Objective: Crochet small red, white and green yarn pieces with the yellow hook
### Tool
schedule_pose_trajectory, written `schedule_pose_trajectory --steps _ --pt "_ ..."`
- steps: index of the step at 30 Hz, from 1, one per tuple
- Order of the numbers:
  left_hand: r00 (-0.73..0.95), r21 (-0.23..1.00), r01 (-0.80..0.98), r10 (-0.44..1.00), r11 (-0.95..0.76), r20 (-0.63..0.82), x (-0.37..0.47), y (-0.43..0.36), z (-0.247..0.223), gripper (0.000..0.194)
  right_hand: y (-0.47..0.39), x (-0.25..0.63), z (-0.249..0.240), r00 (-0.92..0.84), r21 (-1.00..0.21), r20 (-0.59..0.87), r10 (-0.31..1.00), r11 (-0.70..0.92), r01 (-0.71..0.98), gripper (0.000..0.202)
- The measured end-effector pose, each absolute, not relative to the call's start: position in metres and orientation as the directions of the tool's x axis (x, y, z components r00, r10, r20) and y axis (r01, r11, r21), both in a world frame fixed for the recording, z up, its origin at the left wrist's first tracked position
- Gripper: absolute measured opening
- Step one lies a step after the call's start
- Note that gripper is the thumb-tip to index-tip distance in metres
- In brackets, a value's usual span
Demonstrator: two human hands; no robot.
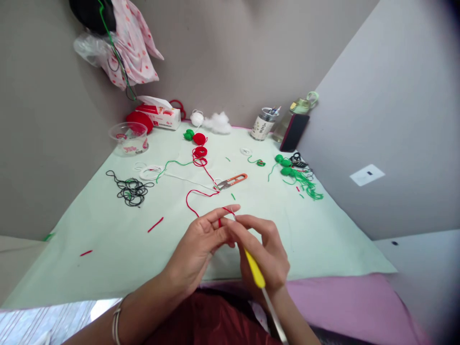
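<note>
My right hand [264,247] grips a crochet hook [256,270] by its yellow handle, the metal tip pointing up between both hands. Red yarn [197,192] runs over the raised index finger of my left hand [201,244] to the hook's tip. The left thumb and other fingers are pinched together; whatever piece they hold is mostly hidden. Just beyond my hands lie orange-handled thread snips [233,181]. From there the red strand leads back to a small red yarn ring [200,153] and a red ball [199,139].
A black yarn tangle [132,192] and a clear tub [129,139] lie left. Green yarn [305,184] and a propped phone [294,133] are right. At the back stand a tissue box [161,116], white stuffing [218,123] and a pen can [264,124].
</note>
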State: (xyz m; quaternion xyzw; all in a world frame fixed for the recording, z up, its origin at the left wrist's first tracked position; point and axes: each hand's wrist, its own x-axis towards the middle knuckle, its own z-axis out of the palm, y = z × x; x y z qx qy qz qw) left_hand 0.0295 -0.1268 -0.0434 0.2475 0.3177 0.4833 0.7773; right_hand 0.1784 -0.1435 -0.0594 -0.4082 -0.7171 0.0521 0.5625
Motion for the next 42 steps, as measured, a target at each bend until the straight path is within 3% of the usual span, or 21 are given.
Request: schedule_pose_trajectory --steps 3,6,8,12,14,17,20,22,24,27,29,31,33,37,39,42 --pt "0.377 0.634 -0.610 0.878 0.475 -0.295 0.026 -0.124 -0.044 0.034 -0.140 0.185 -0.057 0.081 -0.720 0.662 0.745 0.601 0.347 0.028" --pt "0.282 0.695 -0.604 0.921 0.389 -0.271 0.026 -0.124 -0.042 0.035 -0.137 0.186 -0.051 0.164 -0.853 0.520 0.838 0.502 0.140 0.025" --pt "0.230 0.745 -0.584 0.946 0.323 -0.229 0.029 -0.125 -0.041 0.040 -0.137 0.182 -0.049 0.115 -0.825 0.557 0.823 0.531 0.195 0.023" --pt "0.239 0.787 -0.542 0.952 0.295 -0.192 0.033 -0.127 -0.041 0.043 -0.140 0.174 -0.051 0.053 -0.649 0.724 0.688 0.653 0.390 0.032" --pt "0.259 0.795 -0.521 0.945 0.311 -0.201 0.031 -0.126 -0.040 0.042 -0.141 0.177 -0.052 0.094 -0.724 0.669 0.737 0.618 0.307 0.029" --pt "0.290 0.785 -0.520 0.934 0.338 -0.210 0.025 -0.125 -0.037 0.038 -0.138 0.185 -0.051 0.106 -0.875 0.484 0.869 0.483 0.032 0.021" --pt "0.290 0.798 -0.512 0.938 0.318 -0.187 0.022 -0.124 -0.036 0.034 -0.135 0.191 -0.049 0.088 -0.901 0.412 0.907 0.420 -0.113 0.022" --pt "0.276 0.812 -0.503 0.945 0.297 -0.174 0.023 -0.125 -0.036 0.038 -0.136 0.190 -0.047 0.091 -0.895 0.438 0.894 0.443 -0.049 0.022" --pt "0.265 0.820 -0.499 0.950 0.282 -0.165 0.024 -0.126 -0.036 0.049 -0.137 0.188 -0.048 0.073 -0.846 0.525 0.848 0.511 0.152 0.020" --pt "0.242 0.829 -0.498 0.958 0.256 -0.151 0.027 -0.127 -0.037 0.058 -0.141 0.183 -0.051 -0.030 -0.573 0.724 0.689 0.626 0.529 0.026" --pt "0.249 0.826 -0.496 0.955 0.267 -0.159 0.027 -0.128 -0.036 0.056 -0.141 0.180 -0.054 -0.041 -0.463 0.795 0.605 0.649 0.604 0.034" --pt "0.282 0.813 -0.496 0.943 0.303 -0.179 0.027 -0.127 -0.035 0.050 -0.141 0.180 -0.054 0.046 -0.561 0.774 0.632 0.649 0.514 0.034" --pt "0.307 0.802 -0.498 0.932 0.330 -0.193 0.026 -0.126 -0.034 0.043 -0.139 0.182 -0.052 0.122 -0.720 0.676 0.726 0.616 0.320 0.027" --pt "0.293 0.801 -0.508 0.938 0.318 -0.187 0.022 -0.124 -0.032 0.033 -0.135 0.187 -0.046 0.093 -0.868 0.495 0.864 0.496 0.014 0.023" --pt "0.275 0.818 -0.495 0.946 0.292 -0.171 0.020 -0.123 -0.032 0.031 -0.137 0.188 -0.045 0.083 -0.869 0.494 0.865 0.494 0.019 0.024" --pt "0.241 0.863 -0.443 0.960 0.240 -0.144 0.019 -0.124 -0.034 0.030 -0.144 0.188 -0.043 0.057 -0.778 0.616 0.786 0.595 0.204 0.025"
